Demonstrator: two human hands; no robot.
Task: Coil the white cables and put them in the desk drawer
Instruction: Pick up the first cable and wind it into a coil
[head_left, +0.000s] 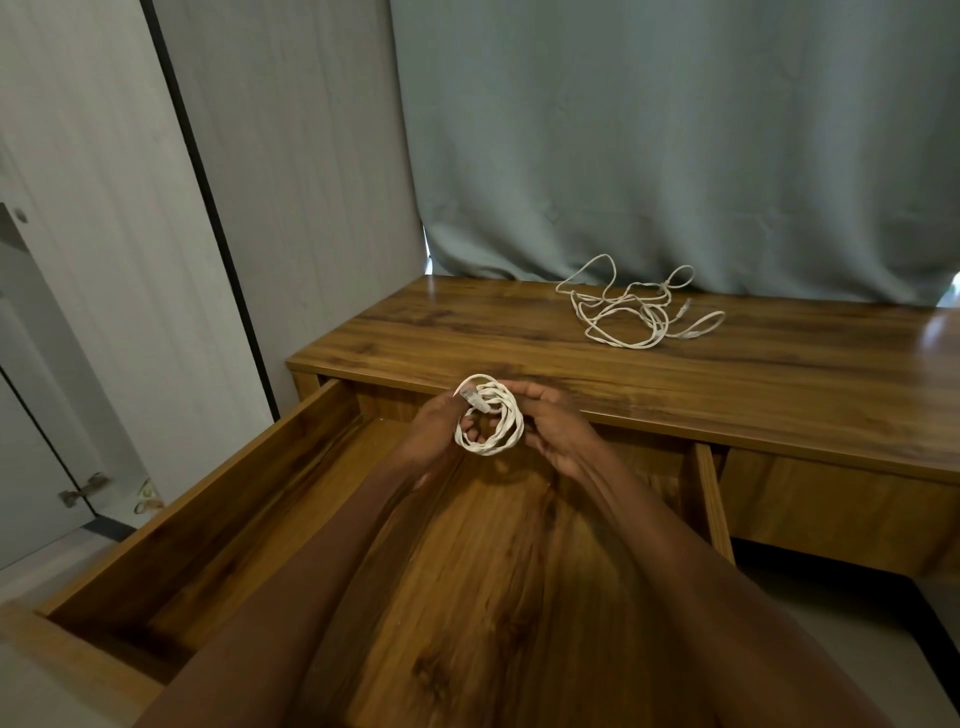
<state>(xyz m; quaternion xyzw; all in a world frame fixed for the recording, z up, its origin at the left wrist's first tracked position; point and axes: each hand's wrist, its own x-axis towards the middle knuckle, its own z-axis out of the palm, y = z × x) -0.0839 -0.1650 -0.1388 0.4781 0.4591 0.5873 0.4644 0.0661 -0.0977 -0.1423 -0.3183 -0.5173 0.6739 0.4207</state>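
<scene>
Head view: both the left hand (434, 428) and right hand (553, 421) grip the coiled cable (489, 415) directly above the open drawer (291, 467); the loose cable (631, 312) lies farther back on the counter (467, 332), nearer the right hand.

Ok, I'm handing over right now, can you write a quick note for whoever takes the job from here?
Left hand: holds the coiled cable, fingers through the loop.
Right hand: pinches the same coil from its right side.
Coil is held above the open drawer, not yet set down.
Second cable lies loose and tangled on the desk top, near the curtain.
Done: drawer pulled open, first cable coiled.
Left: put this coil in the drawer, coil the loose cable, put it in too. No cable shows in the visible part of the drawer.
</scene>
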